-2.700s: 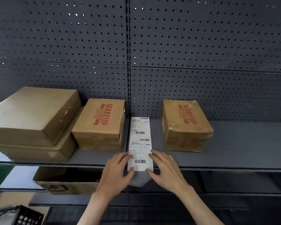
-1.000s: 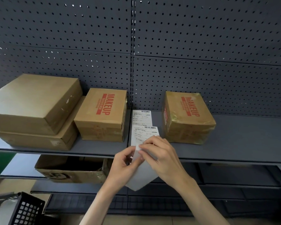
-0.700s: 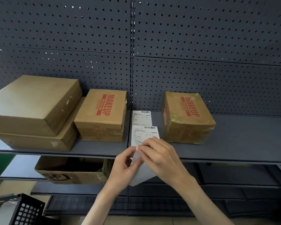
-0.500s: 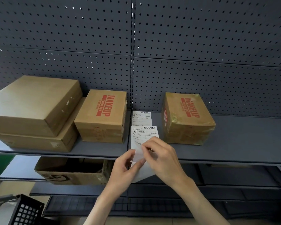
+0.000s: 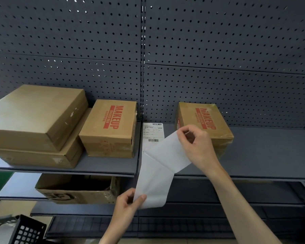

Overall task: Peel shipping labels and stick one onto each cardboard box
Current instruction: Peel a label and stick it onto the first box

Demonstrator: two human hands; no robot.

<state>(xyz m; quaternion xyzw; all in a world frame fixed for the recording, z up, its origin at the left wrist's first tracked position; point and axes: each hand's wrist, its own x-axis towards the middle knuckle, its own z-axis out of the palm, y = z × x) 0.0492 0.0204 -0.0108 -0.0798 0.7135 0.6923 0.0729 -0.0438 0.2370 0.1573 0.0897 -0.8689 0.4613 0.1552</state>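
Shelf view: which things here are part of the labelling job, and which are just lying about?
In the job:
peeled label, pinched by right hand
backing strip, pinched by left hand
printed label on the shelf
two MAKEUP boxes
two stacked plain boxes

Lying about:
open carton
black crate

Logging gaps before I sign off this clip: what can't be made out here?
Head view only:
- Printed face of the peeled label: turned away from the camera.
- Small text on the label strip: too small to read.
- Right MAKEUP box: front partly hidden by the right hand.
- Black crate: cut off by the bottom-left edge.
- Open lower box: inside too dark.
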